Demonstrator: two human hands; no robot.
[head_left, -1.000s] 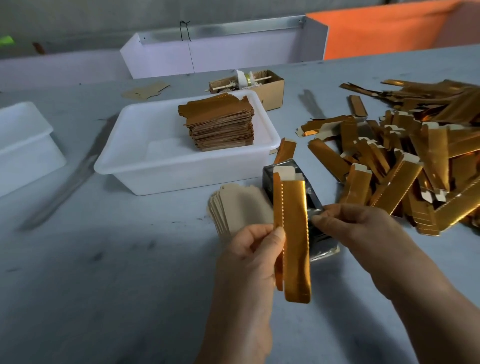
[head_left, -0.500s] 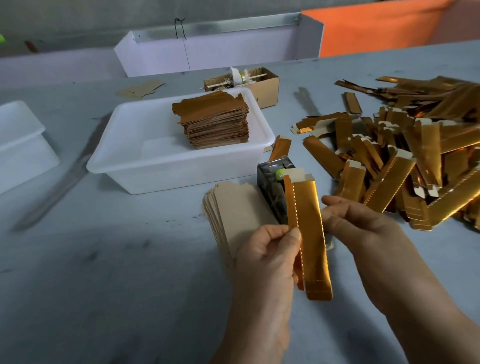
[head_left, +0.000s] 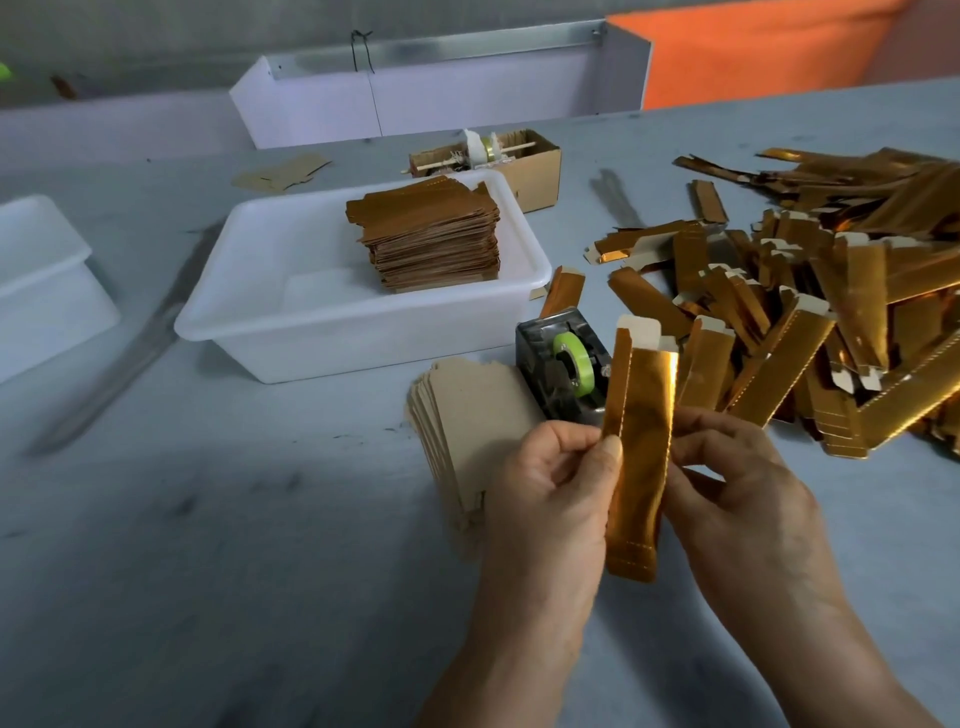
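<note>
Both hands, left (head_left: 545, 499) and right (head_left: 737, 499), pinch the upright gold sleeve (head_left: 636, 457) between them, long axis pointing away.

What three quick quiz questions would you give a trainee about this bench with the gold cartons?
1. True or false: the left grip and the right grip both hold one gold carton above the table.
2. Which tool stands on the table just beyond the grips? A) tape dispenser B) scissors C) stapler
3. Fill in: the neat stack of flat gold blanks lies in the white ____.
Key: 1 true; 2 A; 3 tub.
</note>
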